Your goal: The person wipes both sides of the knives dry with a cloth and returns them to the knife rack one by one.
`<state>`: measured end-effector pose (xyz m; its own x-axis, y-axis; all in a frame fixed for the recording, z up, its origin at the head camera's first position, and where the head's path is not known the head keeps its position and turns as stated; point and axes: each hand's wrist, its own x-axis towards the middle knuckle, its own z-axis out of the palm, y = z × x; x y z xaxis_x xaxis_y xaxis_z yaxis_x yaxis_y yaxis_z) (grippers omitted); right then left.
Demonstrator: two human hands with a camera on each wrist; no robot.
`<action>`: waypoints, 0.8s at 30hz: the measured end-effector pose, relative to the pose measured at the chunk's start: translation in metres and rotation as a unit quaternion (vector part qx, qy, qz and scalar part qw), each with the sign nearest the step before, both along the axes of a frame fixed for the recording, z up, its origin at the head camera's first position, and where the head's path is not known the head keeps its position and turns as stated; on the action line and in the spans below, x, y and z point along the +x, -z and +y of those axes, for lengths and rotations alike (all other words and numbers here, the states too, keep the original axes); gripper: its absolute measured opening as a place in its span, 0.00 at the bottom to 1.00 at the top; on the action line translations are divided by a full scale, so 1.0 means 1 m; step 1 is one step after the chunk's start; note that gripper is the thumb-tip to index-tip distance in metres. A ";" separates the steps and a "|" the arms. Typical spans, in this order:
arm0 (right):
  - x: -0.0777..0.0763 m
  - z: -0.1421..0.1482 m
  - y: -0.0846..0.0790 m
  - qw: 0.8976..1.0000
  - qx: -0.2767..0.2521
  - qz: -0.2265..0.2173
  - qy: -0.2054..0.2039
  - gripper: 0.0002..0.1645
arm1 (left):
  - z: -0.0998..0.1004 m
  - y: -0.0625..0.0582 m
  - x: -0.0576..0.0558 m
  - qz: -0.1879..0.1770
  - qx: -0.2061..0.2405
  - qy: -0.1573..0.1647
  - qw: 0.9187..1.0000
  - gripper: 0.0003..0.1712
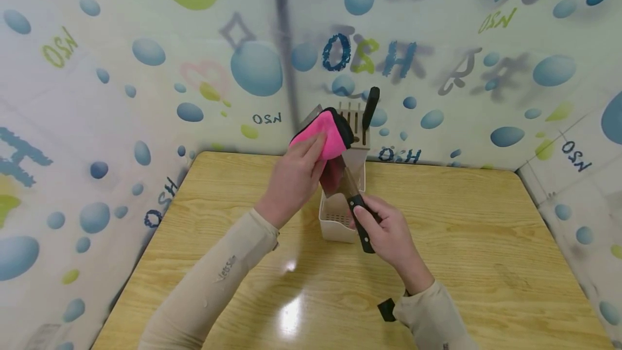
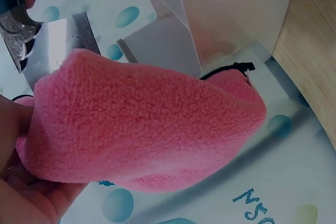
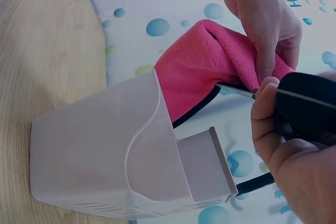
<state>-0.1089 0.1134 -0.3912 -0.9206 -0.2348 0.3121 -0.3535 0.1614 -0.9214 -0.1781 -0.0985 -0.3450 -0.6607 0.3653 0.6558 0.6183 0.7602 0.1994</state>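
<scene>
My right hand grips the black riveted handle of a broad-bladed kitchen knife, its blade pointing up and away. With the left hand I pinch a pink plush cloth with black edging, folded against the blade. The cloth hides much of the blade, though a piece of it shows beyond the cloth's far edge. Close behind and below the knife stands a pale knife holder, apart from both hands. Its slotted top holds another black-handled utensil.
The holder stands on a wooden table near the back wall, which is printed with blue drops and letters. A small black piece shows beside the right sleeve.
</scene>
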 end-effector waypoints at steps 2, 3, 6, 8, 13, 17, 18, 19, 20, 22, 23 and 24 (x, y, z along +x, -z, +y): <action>-0.001 0.000 0.000 1.000 0.003 -0.007 0.006 0.11 | 0.002 0.000 0.002 -0.007 -0.004 0.002 1.000 0.28; -0.001 0.001 -0.001 1.000 0.003 -0.011 0.008 0.11 | 0.003 0.000 0.003 -0.010 -0.006 0.002 1.000 0.28; -0.002 0.001 -0.001 1.000 0.003 -0.017 0.013 0.11 | 0.005 0.000 0.006 -0.015 -0.013 0.006 1.000 0.29; -0.002 0.002 -0.001 1.000 0.003 -0.018 0.015 0.11 | 0.007 0.000 0.008 -0.015 -0.019 0.010 1.000 0.29; -0.002 0.003 -0.002 0.999 0.000 -0.026 0.019 0.11 | 0.009 0.000 0.011 -0.016 -0.026 0.022 0.999 0.30; -0.002 0.003 -0.002 0.999 -0.002 -0.027 0.019 0.11 | 0.009 0.000 0.009 -0.022 -0.020 0.015 0.999 0.30; -0.002 0.004 -0.002 1.000 -0.002 -0.026 0.018 0.11 | 0.008 0.000 0.008 -0.023 -0.017 0.011 1.000 0.30; -0.002 0.004 -0.001 1.000 -0.002 -0.024 0.017 0.11 | 0.008 0.000 0.007 -0.024 -0.014 0.007 1.000 0.30; -0.002 0.004 -0.001 1.000 -0.003 -0.020 0.014 0.11 | 0.007 0.000 0.006 -0.021 -0.010 0.004 1.000 0.30; -0.001 0.004 0.000 1.000 -0.005 -0.014 0.007 0.10 | 0.005 -0.001 0.004 -0.015 -0.002 -0.001 1.000 0.29; -0.001 0.004 0.000 1.000 -0.006 -0.009 0.003 0.10 | 0.003 -0.002 0.002 -0.012 0.001 -0.003 1.000 0.29; -0.001 0.004 0.000 1.000 -0.006 -0.003 -0.001 0.10 | 0.002 -0.003 0.000 -0.007 0.004 -0.006 1.000 0.29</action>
